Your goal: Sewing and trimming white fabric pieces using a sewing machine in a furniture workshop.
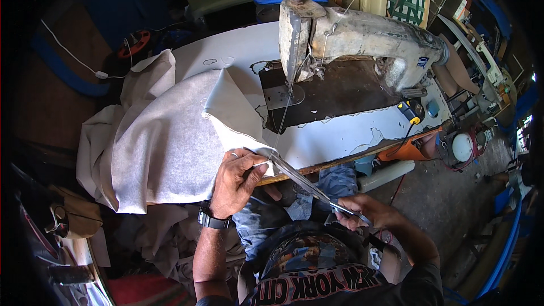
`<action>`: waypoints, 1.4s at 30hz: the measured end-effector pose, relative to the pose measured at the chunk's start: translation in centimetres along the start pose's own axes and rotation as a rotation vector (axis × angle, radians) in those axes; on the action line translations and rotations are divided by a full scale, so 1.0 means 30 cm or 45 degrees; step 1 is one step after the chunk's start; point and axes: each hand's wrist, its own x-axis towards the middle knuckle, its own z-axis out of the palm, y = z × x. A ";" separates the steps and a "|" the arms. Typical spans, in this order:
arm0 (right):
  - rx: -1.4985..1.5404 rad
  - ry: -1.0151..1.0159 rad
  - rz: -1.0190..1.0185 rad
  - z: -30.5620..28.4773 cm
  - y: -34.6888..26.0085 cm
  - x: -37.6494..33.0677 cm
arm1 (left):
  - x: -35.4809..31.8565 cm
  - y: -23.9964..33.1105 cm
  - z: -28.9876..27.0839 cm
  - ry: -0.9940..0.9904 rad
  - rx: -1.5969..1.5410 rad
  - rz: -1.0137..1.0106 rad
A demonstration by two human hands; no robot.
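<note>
Your left hand (235, 178) pinches the corner of the grey fabric (170, 141) at the near edge of the table (334, 136), fingers (249, 161) closed tight on the cloth's tip, a ring on one of them and a dark watch (212, 219) on the wrist. Your right hand (362, 211) is wrapped shut around the handles of long metal scissors (303, 181), whose blades run up and left to meet the fabric corner just beside your left fingers. The fabric spreads leftward over the table and hangs off its left side, one flap folded up toward the needle. The old, worn sewing machine (362, 37) stands at the back of the table on its dark bed plate (334, 93), well apart from both hands. A thin thread runs down from the machine head toward the fabric corner.
</note>
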 end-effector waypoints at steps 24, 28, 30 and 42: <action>-1.870 1.365 -0.193 -0.426 -0.413 0.080 | -0.064 -0.237 -0.362 -0.042 0.004 0.146; -2.262 1.741 -0.518 -0.310 -0.283 0.180 | 0.061 -0.198 -0.302 -0.507 1.340 0.419; -1.931 1.526 -0.725 -0.194 -0.272 0.163 | 0.043 -0.227 -0.289 -0.269 1.138 0.515; -1.637 1.839 -1.138 -0.249 -0.122 0.274 | 0.025 -0.144 -0.239 -0.077 1.273 0.362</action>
